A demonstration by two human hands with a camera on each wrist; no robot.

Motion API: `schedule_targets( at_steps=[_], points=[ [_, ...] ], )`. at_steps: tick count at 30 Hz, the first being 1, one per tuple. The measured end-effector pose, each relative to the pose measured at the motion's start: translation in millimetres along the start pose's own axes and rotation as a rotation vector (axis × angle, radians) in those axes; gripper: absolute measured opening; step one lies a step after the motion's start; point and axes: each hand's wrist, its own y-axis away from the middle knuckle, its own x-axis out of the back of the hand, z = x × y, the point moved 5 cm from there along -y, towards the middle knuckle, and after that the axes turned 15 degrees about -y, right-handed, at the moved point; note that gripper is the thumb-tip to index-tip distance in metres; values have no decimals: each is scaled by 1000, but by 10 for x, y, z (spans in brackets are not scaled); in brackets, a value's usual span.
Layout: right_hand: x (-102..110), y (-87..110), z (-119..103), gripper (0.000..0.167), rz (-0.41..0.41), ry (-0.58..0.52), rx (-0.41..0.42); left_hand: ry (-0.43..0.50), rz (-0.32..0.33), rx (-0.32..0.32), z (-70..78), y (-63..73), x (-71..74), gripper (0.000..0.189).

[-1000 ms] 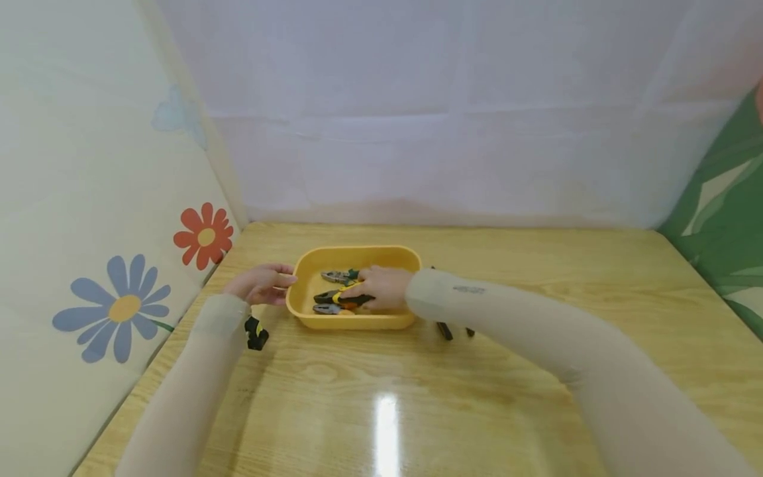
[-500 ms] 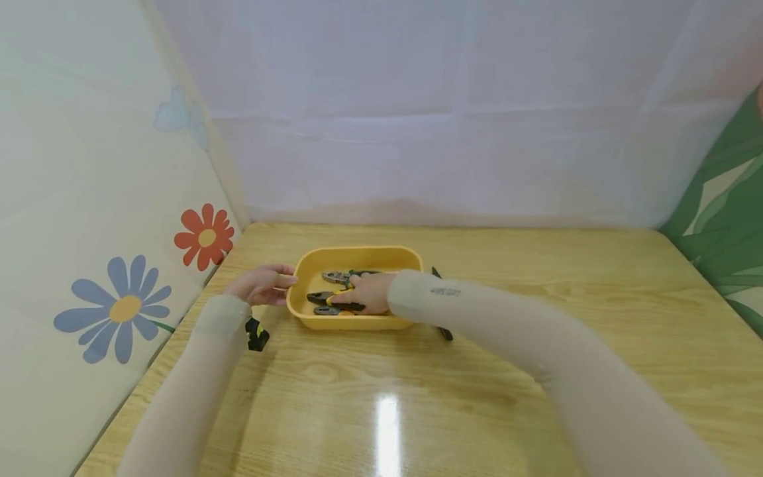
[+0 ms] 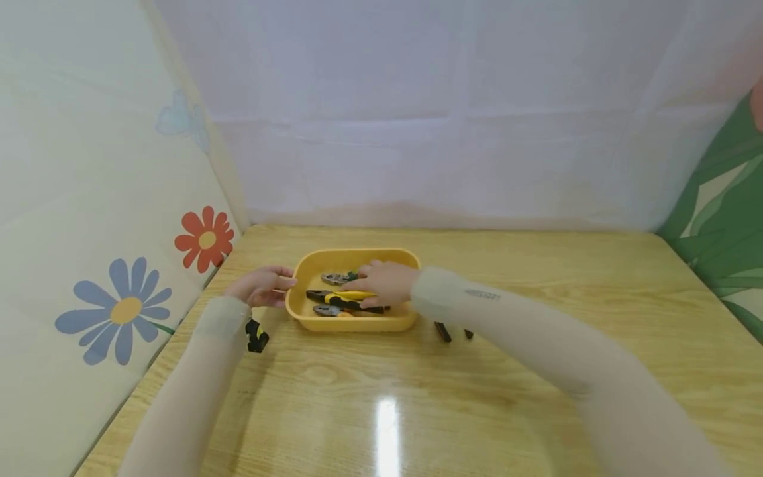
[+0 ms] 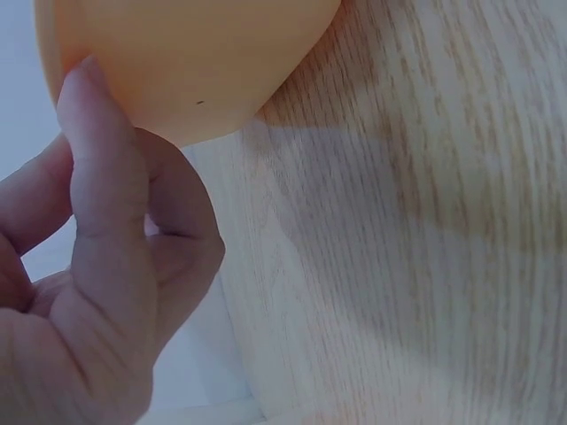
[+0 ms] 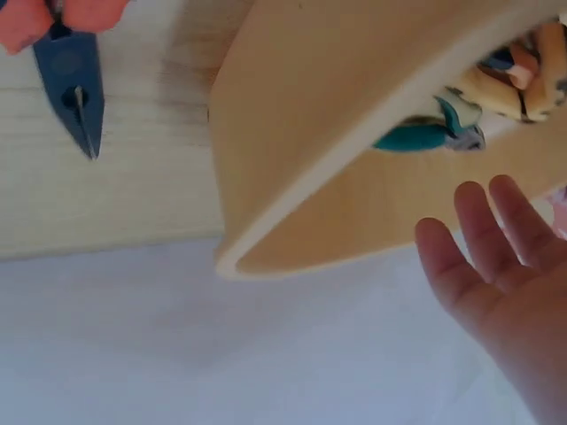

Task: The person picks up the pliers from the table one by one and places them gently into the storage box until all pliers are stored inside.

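My left hand (image 3: 262, 286) grips the left end of the yellow plastic bin (image 3: 352, 323), with the thumb (image 4: 102, 168) against its outer wall in the left wrist view. Inside the bin lie several pliers. Black-and-yellow pliers (image 3: 336, 300) stretch across the middle with their handles spread. Behind them are green-handled pliers (image 3: 336, 279), and in front are grey-jawed pliers (image 3: 324, 310) with some orange on the handle. Over the right half of the bin, my right hand (image 3: 387, 281) hovers with fingers extended, holding nothing; it covers part of the green handles.
Pliers with reddish handles (image 5: 73, 84) lie beside the bin in the right wrist view. Dark handle ends (image 3: 443, 331) show under the right sleeve. A black-and-yellow object (image 3: 257, 336) sits by the left forearm, partly covered. A white backdrop (image 3: 441, 165) rises behind the table.
My right hand moved left with the black-and-yellow pliers, let go of them, and drew back up and right. The pliers now lie in the bin. The left hand has stayed put.
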Motion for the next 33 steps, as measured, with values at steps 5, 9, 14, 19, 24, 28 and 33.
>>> schedule_targets(
  at_steps=[5,9,14,19,24,28,33],
  points=[
    [90,268,-6,53,56,-32,-1,3,-6,4,-21,7,-12,24],
    [130,488,4,51,155,13,39,10,-4,1,-42,1,-8,20],
    [117,711,40,51,254,15,43,4,-10,-14,-57,-7,20,18],
    [69,879,87,53,302,-21,4,-6,-9,-10,-51,1,34,21],
    [19,1068,143,55,375,-56,-45,-11,2,-4,-25,8,15,22],
    [-30,1197,192,55,428,-77,-80,-8,5,2,-16,6,6,23],
    [-95,1308,247,55,482,-76,-116,0,-2,0,-13,-5,6,23]
  ],
)
